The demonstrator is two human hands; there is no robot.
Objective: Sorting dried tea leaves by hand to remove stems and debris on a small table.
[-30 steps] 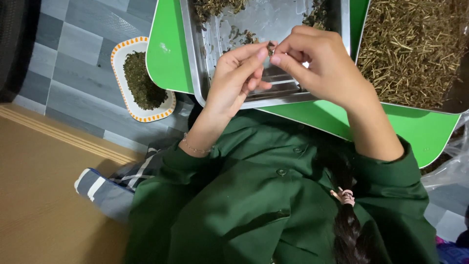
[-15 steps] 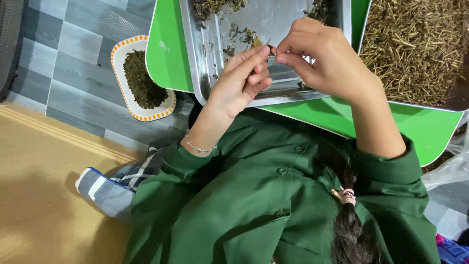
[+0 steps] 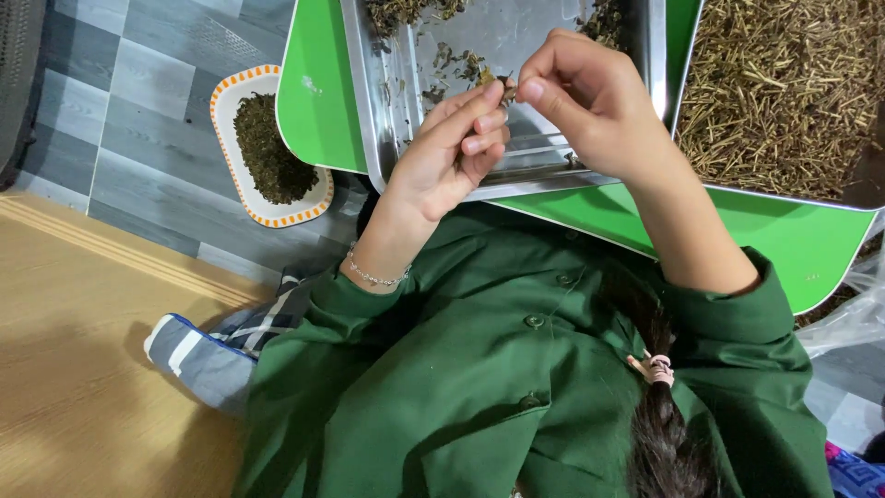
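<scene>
Both hands meet over a shiny metal tray (image 3: 392, 120) that rests on a green tray (image 3: 318, 101). My left hand (image 3: 452, 152) and my right hand (image 3: 590, 101) pinch the two ends of a small dried herb stem (image 3: 505, 89) between fingertips. Loose dark dried leaves (image 3: 461, 65) lie scattered on the metal tray, with thicker clumps at its far corners. A thin bracelet circles my left wrist. Green sleeves cover both arms.
A white dish with an orange rim (image 3: 241, 175) holds dark green plucked leaves on the grey tiled floor at left. A pile of straw-coloured stems (image 3: 784, 92) fills a tray at right. A striped cushion (image 3: 198, 355) lies by a wooden floor strip. Clear plastic (image 3: 853, 314) sits at right.
Both hands have stayed together over the metal tray, shifting slightly as the fingers work the stem. The camera view moved a little closer and lower.
</scene>
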